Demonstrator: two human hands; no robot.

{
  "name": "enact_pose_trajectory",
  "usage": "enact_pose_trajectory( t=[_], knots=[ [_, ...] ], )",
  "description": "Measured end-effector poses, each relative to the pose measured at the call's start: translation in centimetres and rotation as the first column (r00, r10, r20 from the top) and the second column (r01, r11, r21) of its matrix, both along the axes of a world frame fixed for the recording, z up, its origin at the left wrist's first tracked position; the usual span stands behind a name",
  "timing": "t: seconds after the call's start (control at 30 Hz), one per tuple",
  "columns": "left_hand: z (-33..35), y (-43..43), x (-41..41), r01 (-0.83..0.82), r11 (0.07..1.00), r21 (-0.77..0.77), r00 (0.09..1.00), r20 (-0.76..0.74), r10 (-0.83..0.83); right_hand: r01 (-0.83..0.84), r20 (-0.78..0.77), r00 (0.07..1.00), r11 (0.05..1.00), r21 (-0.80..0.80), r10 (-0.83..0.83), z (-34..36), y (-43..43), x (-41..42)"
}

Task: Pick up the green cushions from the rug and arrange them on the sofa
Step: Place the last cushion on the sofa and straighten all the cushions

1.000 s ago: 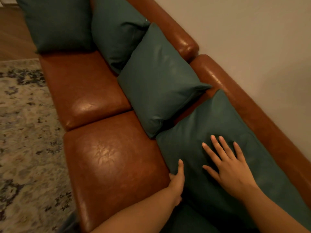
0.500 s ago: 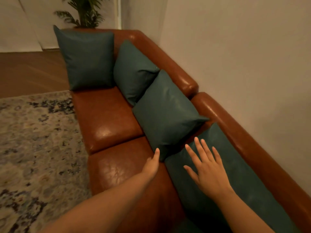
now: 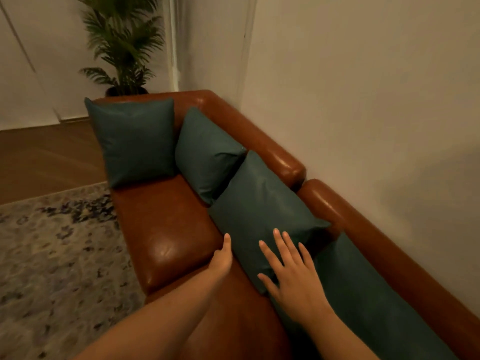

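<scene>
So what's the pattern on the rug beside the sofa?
The rug is pale grey-beige with dark, mottled floral blotches, seen best in the head view.

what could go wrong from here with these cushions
The right hand is open over the tilted dark green square cushion, with the left hand at its front edge. A push may shove it into the next green cushion beyond, skewing the row. On the glossy brown leather sofa, its base might also slide forward.

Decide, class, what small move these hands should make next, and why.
Probably press the second-nearest cushion back against the backrest: the right hand lies flat on its lower corner, the left hand at its front edge, and it leans crooked.
</scene>
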State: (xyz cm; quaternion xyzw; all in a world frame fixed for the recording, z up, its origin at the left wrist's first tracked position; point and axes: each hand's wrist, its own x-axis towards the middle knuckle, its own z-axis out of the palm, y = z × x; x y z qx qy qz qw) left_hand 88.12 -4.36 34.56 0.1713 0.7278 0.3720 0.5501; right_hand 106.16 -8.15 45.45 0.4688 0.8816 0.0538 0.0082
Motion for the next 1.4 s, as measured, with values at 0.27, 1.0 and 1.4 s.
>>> enact_pose_trajectory(
  t=[0.27, 1.0, 1.4],
  knots=[
    [-1.4, 7.2, -9.8, 0.080, 0.996, -0.036, 0.996, -0.022, -0.081, 0.134, 0.026, 0.991, 0.989, -0.066, -0.132, -0.4, 6.1, -9.7],
    [-5.0, 11.2, -14.7, 0.723, 0.684, -0.093, 0.538, -0.546, -0.643, 0.163, 0.210, 0.972, 0.946, -0.280, -0.106, -6.8, 13.8, -13.0],
    [-14.2, 21.1, -7.6, 0.361, 0.929, 0.087, 0.788, -0.560, -0.254, 0.504, -0.071, 0.862, 0.836, 0.219, -0.501, -18.2, 20.6, -2.9]
  ],
)
